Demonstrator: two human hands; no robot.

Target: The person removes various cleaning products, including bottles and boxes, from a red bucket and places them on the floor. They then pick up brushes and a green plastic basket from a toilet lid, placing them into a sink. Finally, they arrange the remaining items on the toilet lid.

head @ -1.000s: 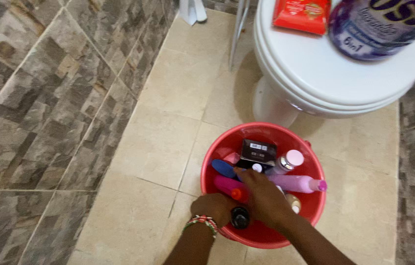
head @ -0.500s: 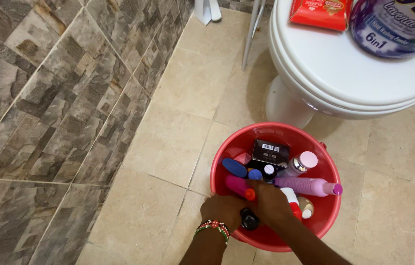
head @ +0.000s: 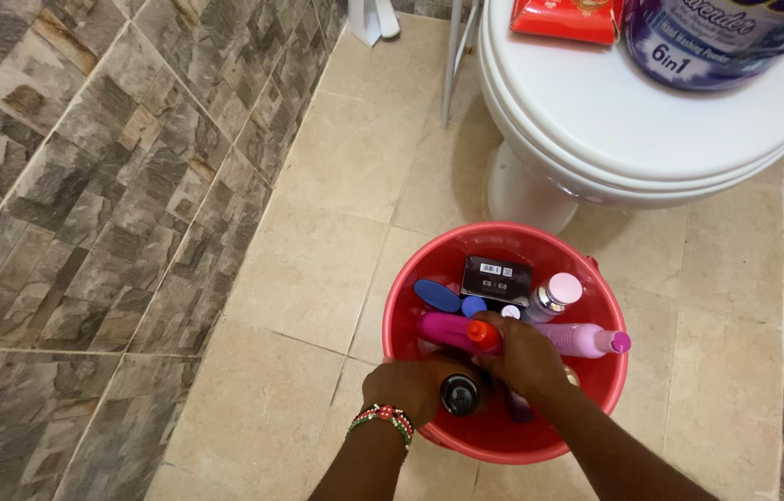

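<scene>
We see our left hand (head: 415, 385) and right hand (head: 524, 355) low in the red bucket (head: 411, 288) on the floor. They close around a dark bottle (head: 460, 393) standing among pink bottles (head: 587, 340). Farther off is the white toilet (head: 615, 130).

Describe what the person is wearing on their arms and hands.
Both forearms are bare, with no sleeves in view. The left hand has a beaded bracelet at the wrist, with several strands in red, green, white and dark beads. The right hand has no bracelet, watch or glove that can be seen. No rings show on either hand, though most of the fingers are hidden.
</scene>
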